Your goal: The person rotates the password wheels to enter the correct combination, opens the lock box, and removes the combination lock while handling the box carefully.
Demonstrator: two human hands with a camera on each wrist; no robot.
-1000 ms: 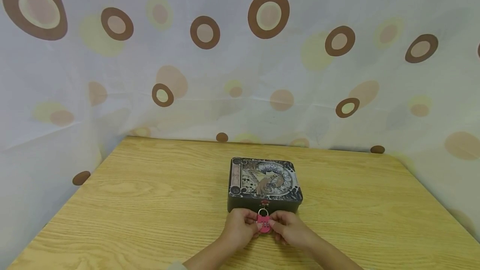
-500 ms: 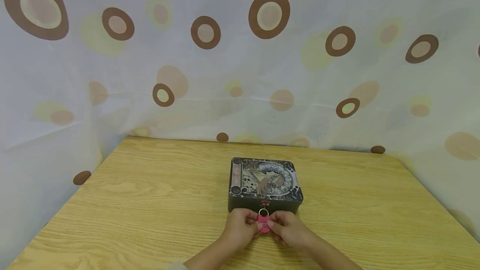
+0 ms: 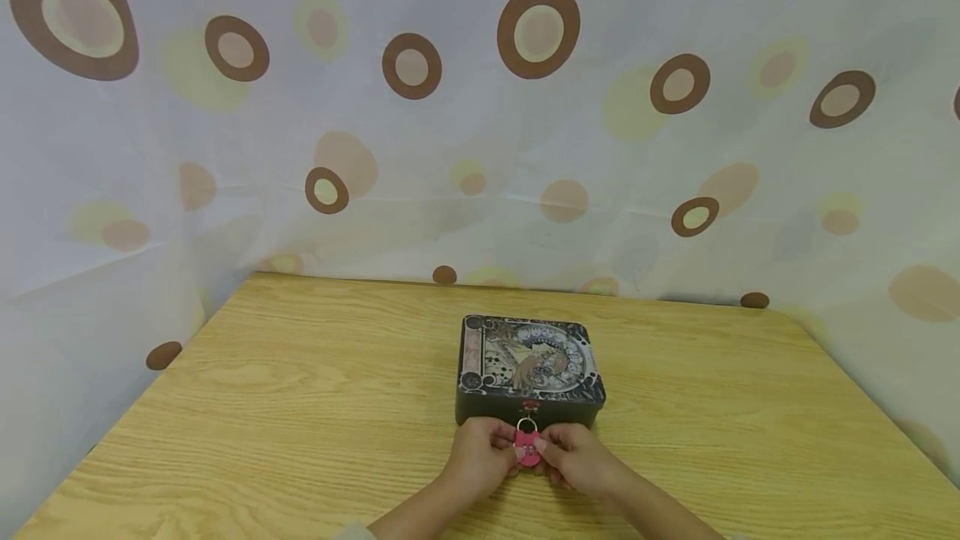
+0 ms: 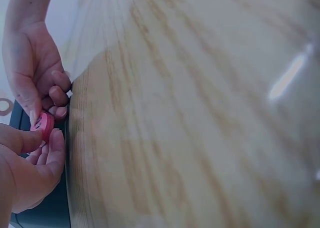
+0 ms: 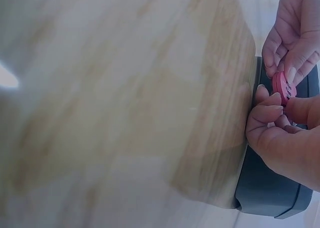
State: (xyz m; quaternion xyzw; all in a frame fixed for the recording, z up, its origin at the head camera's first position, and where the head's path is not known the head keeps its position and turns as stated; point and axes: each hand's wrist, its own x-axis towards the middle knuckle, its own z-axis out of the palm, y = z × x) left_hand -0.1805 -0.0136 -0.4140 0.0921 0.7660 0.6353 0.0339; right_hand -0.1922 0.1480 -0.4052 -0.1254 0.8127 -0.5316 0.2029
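Note:
A pink combination padlock (image 3: pixel 527 447) hangs by its metal shackle at the red clasp on the front of a dark decorated tin box (image 3: pixel 536 361). My left hand (image 3: pixel 480 458) pinches the padlock's left side between thumb and fingers. From the right, my right hand (image 3: pixel 581 458) grips the other side, its thumb near the number dials. Both wrist views show the pink padlock (image 4: pixel 45 125) between the two hands, close against the box's dark front wall (image 5: pixel 265 183). The digits are too small to read.
The box stands on a wood-grain table (image 3: pixel 315 407). Behind and at both sides hangs a pale curtain (image 3: pixel 480 148) printed with brown, yellow and peach circles.
My right thumb has shifted slightly at the padlock's dials. Both hands keep their places on the padlock, and the box has not moved.

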